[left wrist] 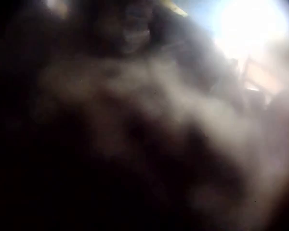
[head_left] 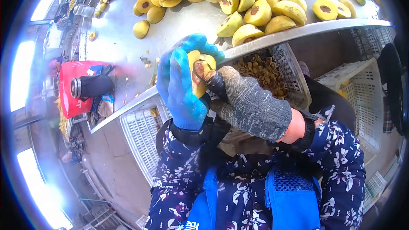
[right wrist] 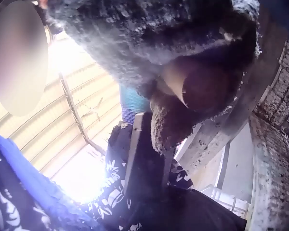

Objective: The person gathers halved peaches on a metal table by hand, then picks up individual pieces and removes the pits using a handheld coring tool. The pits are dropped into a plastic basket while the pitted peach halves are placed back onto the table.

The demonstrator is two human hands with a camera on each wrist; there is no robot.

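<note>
A person in floral sleeves and a blue apron [head_left: 289, 200] works at the near edge of a steel table [head_left: 119, 34]. The two gloved hands are together just in front of that edge. The left hand [head_left: 181, 85], in a blue glove, is wrapped around a yellow fruit half [head_left: 194, 58] and holds it cut side up. The right hand [head_left: 249, 104], in a grey knit glove, is curled around a small tool [head_left: 200, 71], whose tip sits in the fruit's brown stone hollow. The left wrist view is too blurred to read.

Under the table edge and right behind the hands, a white plastic basket [head_left: 289, 66] holds a heap of brown stones [head_left: 260, 70]. A second crate [head_left: 140, 136] stands below the left hand, and a third [head_left: 362, 93] stands off to the right.

Farther back, a pile of halved fruit [head_left: 255, 12] covers the far right of the table, some halves with their stones still in. At the left edge, a red bag [head_left: 68, 85] lies with a black flask [head_left: 91, 86] on it.
</note>
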